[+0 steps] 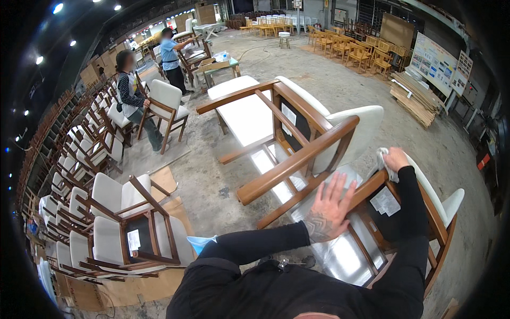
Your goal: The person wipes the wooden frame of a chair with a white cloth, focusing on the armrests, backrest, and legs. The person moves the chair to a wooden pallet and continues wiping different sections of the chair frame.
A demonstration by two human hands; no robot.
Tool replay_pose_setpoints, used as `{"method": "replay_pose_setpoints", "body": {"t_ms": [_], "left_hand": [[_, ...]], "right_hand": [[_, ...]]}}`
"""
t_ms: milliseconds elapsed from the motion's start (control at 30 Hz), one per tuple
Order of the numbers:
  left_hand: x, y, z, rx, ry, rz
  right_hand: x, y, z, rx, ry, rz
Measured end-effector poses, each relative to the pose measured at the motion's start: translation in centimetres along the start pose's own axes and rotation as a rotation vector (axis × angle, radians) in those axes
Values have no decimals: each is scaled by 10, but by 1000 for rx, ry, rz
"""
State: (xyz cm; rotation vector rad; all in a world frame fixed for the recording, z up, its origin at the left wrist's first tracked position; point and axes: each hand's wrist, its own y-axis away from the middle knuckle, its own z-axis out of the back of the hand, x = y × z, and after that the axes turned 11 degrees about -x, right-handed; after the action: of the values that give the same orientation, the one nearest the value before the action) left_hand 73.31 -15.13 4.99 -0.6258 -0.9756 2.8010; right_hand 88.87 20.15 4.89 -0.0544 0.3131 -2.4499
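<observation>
Two wooden chairs with cream upholstery lie tipped over on a pale, shiny-topped bench [245, 118]. The far chair [303, 158] has its legs pointing left, with a white label on its dark seat underside. On the near chair [425, 210], the dark underside also carries a white paper label [384, 201]. My left hand [326, 211] is open, fingers spread, palm down beside the near chair's wooden leg; whether it presses on the wood I cannot tell. My right hand [396, 158] is closed around a white cloth [381, 157] at the near chair's frame corner.
Rows of cream-seated chairs [106, 194] stand at the left, some upturned on cardboard [164, 183]. Two people work beyond, one holding a chair [166, 98]. Stacked boards [411, 98] and a display board [431, 61] are at the right; light wooden chairs [358, 53] stand far back.
</observation>
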Motion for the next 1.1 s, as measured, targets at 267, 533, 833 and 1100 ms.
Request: {"method": "replay_pose_setpoints", "body": {"t_ms": [267,533,833,1100], "left_hand": [[19,8,6,-62,178,-98],[19,8,11,-19,285,-143],[22,11,14,-116,375,-145],[51,-8,0,-96,977,286]], "right_hand": [[156,115,29,52,-706,483],[17,38,23,-408,-87,-79],[178,143,31,-347,-517,451],[101,62,41,-120,130,-154]]}}
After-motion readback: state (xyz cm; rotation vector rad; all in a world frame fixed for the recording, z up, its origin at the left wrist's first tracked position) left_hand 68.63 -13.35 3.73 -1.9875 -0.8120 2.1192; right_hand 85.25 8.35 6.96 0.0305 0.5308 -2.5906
